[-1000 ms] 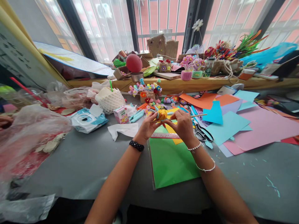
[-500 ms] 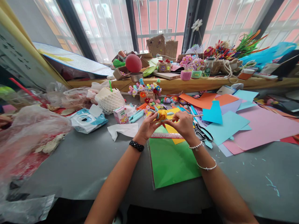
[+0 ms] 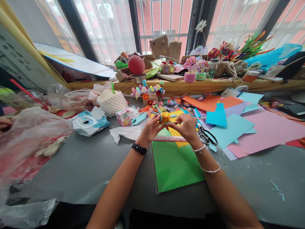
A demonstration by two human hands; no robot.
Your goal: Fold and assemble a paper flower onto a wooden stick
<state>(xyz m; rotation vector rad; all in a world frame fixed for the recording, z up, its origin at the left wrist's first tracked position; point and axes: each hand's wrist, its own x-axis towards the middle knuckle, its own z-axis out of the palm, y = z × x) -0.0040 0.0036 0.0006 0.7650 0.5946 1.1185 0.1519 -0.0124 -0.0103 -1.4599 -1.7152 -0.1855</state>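
My left hand is closed around a small orange and light-blue folded paper piece, raised above the table. In my right hand a thin wooden stick is pinched, its length running across below the paper piece. The stick's left part reaches my left fingers, so both hands meet around the paper piece. Whether the stick's tip touches the paper, I cannot tell. Under my hands lie a pink ruler, yellow paper and a green paper pack.
Black-handled scissors lie right of my right hand, beside blue paper sheets and a large pink sheet. To the left are a wet-wipe pack, a small pink box and a white tissue. A crowded ledge runs behind.
My right hand and the stick have shifted very slightly to the left. My left hand and the paper piece look almost unchanged.
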